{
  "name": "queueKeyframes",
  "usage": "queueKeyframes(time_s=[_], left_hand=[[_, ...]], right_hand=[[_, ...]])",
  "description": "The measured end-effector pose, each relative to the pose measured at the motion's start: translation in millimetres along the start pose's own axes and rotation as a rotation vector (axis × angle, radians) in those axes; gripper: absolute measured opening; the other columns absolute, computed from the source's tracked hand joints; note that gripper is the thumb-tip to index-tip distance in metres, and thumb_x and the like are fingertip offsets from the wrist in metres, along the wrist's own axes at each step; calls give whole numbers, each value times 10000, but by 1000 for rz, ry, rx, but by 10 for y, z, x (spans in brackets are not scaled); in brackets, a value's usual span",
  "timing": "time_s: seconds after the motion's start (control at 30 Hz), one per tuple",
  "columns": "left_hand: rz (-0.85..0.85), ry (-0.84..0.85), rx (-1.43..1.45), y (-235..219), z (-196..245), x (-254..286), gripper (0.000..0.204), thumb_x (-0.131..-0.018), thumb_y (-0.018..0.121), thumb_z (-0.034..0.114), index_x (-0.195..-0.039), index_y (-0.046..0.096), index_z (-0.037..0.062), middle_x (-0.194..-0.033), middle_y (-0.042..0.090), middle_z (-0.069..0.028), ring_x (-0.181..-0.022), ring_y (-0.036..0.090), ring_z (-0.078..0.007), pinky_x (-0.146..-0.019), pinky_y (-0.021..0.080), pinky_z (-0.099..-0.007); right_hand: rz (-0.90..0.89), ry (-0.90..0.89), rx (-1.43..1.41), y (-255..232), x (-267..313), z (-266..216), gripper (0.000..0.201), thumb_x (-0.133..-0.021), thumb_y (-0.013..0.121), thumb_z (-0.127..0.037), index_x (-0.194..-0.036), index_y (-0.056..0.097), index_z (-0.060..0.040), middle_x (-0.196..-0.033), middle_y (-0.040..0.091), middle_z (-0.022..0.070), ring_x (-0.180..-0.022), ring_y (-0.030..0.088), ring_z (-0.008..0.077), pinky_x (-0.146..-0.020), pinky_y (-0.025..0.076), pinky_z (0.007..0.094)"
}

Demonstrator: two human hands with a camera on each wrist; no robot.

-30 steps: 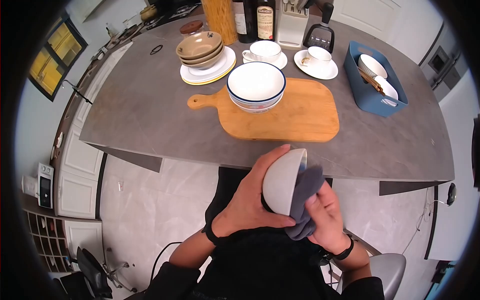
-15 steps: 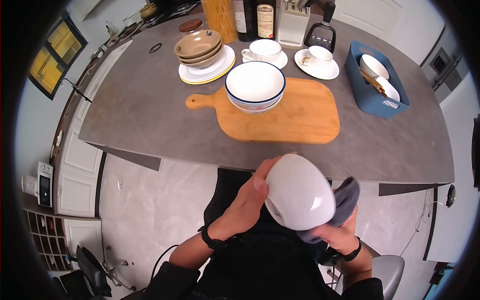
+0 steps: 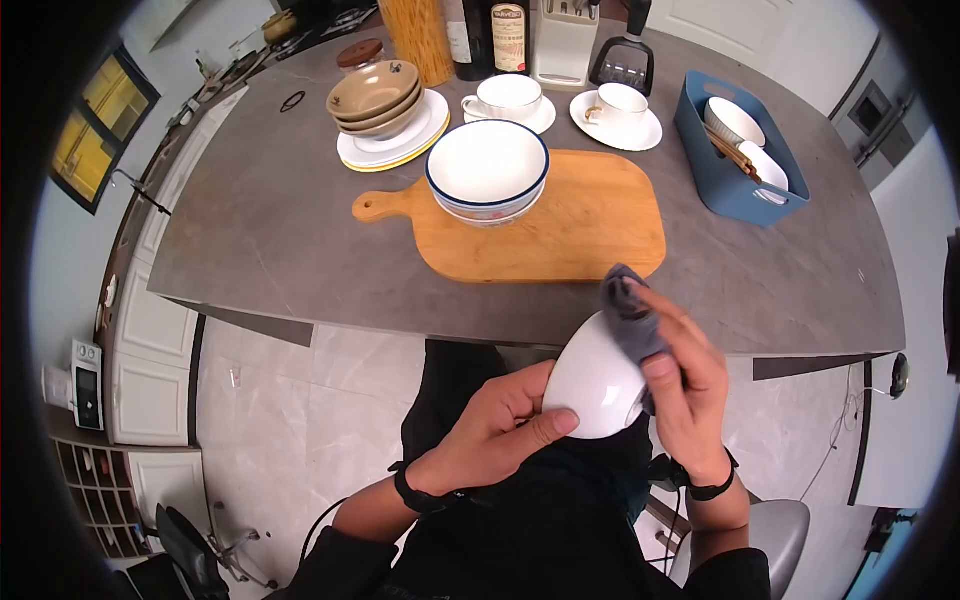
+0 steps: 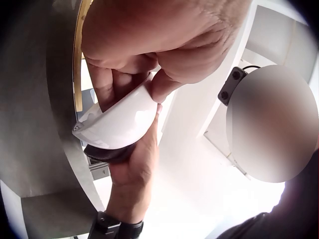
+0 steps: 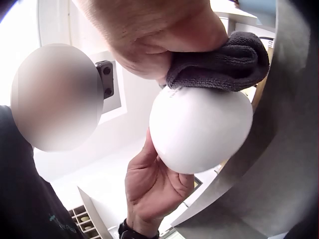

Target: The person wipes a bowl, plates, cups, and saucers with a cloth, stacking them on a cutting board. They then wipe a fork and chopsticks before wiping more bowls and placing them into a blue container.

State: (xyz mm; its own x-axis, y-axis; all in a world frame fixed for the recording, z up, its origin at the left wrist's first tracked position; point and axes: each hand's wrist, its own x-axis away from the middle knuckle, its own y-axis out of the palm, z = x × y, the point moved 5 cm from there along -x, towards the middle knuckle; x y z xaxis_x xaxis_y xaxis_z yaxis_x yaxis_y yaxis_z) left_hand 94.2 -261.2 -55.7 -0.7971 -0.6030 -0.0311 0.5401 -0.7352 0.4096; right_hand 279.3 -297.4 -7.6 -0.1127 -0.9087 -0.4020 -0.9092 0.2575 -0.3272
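A white bowl [image 3: 590,388] is tilted on its side in front of the table edge, its smooth outer wall towards the head camera. My left hand [image 3: 490,428] pinches it at the rim, thumb on the outer wall and, in the left wrist view, fingers inside the bowl [image 4: 124,119]. With my right hand [image 3: 695,400] I grip a folded dark grey cloth [image 3: 634,325] against the outside of the bowl. In the right wrist view the cloth [image 5: 219,67] lies over the bowl's base end [image 5: 199,132], covering part of it.
Stacked bowls [image 3: 488,165] with a blue rim stand on a wooden board [image 3: 590,225]. Behind are brown bowls [image 3: 372,92] on plates, two cups [image 3: 508,98] on saucers, bottles [image 3: 510,40] and a knife block [image 3: 565,45]. A blue basket [image 3: 715,180] with dishes and chopsticks stands right.
The bowl has turned from showing its side, with the cloth at its opening, to showing its outer wall. The right hand and cloth have moved up onto the outside. The left hand has regripped the rim.
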Motion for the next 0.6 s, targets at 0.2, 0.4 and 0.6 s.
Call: queueKeyframes(time_s=[0.2,0.4,0.6], left_hand=[[1,29,13,-88,-150,80,431,-1034,588,64,-1448,497,-15,-1290,646,-63,-1195,598,-121,-1028,482,-300],[3,-14,752,-34,-155,171,539,-1048,432,262,-1483,439,-57,-1422,581,-166,-1316,569,-256,-1122,434,-367],[160,-37,589,21,78,101,582,-1099,440,364,-1486,409,-69,-1406,595,-178,-1307,579,-244,-1114,442,-372]], right_hand=[[-242,-410,553,303,40,-501,449,-796,787,-288,-1186,744,-69,-1363,650,140,-1306,586,405,-1083,479,499],[-169,-710,864,469,394,-600,316,-853,626,-202,-1124,780,-155,-1263,709,28,-1278,631,259,-1183,381,426],[-229,-1034,773,435,725,-437,212,-853,611,-189,-953,795,-152,-1264,726,28,-1280,624,153,-1211,356,392]])
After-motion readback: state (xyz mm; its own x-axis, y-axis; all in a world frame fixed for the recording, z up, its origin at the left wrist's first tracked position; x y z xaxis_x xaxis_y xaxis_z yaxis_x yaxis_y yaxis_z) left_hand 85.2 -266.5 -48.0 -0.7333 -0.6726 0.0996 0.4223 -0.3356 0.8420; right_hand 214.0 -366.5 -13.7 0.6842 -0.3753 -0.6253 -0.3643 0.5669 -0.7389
